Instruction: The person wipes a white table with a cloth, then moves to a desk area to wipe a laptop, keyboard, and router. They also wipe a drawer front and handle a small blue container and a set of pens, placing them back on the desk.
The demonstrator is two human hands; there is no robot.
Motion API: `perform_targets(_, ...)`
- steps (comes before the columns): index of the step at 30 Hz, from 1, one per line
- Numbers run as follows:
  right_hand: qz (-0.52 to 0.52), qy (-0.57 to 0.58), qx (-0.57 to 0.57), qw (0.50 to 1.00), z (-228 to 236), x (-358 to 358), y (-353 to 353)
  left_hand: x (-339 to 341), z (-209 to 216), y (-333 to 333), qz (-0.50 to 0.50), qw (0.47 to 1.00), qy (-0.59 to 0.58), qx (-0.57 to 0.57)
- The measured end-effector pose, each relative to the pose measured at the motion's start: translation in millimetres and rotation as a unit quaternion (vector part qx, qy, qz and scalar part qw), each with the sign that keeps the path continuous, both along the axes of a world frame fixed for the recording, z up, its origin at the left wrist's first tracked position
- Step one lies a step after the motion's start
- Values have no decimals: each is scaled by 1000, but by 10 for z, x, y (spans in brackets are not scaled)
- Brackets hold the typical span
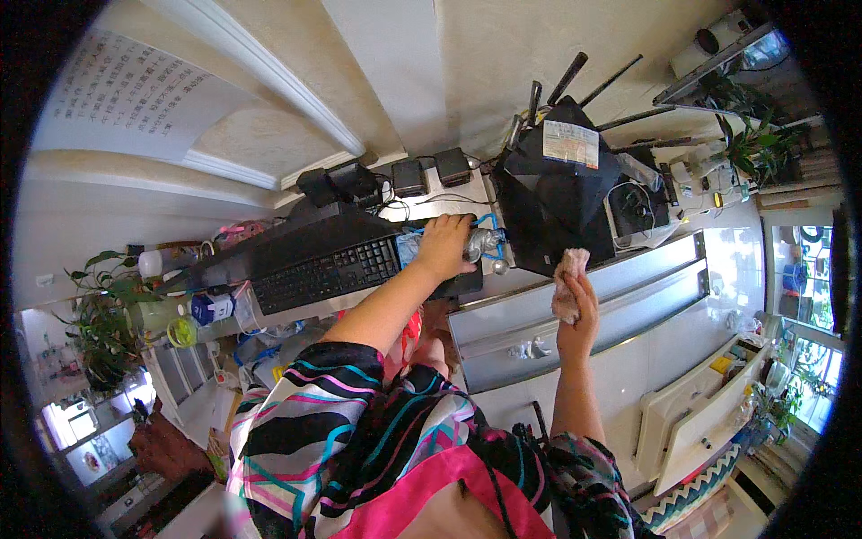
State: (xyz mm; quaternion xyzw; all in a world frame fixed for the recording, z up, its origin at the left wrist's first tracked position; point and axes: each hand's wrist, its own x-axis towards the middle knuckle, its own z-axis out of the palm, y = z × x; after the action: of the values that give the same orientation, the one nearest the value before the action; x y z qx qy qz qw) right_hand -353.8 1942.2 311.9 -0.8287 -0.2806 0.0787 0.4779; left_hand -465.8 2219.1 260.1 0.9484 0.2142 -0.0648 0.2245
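Observation:
My left hand (pixel 444 249) is on the desk beside the keyboard (pixel 330 274). Its fingers curl over something mostly hidden beneath them. A shiny grey, rounded object (pixel 485 242) shows past the fingertips, and a clear bluish piece (pixel 409 248) shows at the wrist side; whether they belong together I cannot tell. A blue cord (pixel 490 222) loops close by. In my right hand (pixel 581 314) is a crumpled pinkish-white cloth (pixel 570 286), pinched between fingers and thumb and raised in front of the desk's right part.
A black angular device with antennas (pixel 561 184) stands right of my left hand. Behind the keyboard is a dark monitor (pixel 278 242); small black boxes (pixel 431 175) line the wall. Frosted drawer fronts (pixel 575 310) lie below the right side. A potted plant (pixel 103 314) is at far left.

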Motion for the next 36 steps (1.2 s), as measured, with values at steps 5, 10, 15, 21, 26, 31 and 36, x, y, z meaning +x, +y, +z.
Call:
perform_targets(5, 11, 45, 53, 998, 30, -296, -105, -191, -486, -111, -22, 984, -8, 175)
perform_targets(10, 18, 56, 50, 997, 112, -473, -128, -27, -592, -125, -30, 978, 85, 189)
perform_targets(15, 7, 62, 93, 994, 241, -629, -251, -104, -326, -243, -38, 983, 35, 175)
perform_targets(21, 15, 68, 112, 991, 329, -625, -524, -413, -80, -412, -15, 980, -25, 196)
perform_targets(26, 54, 105, 161, 980, 425, -767, -619, -1131, 220, -730, 23, 987, -83, 139)
perform_targets(31, 35, 97, 62, 993, 498, -1038, -592, -2559, 412, -1175, 138, 990, 13, 10)
perform_targets(36, 119, 191, 68, 972, 649, -1412, -239, -4229, 164, -1515, 430, 886, 143, -100)
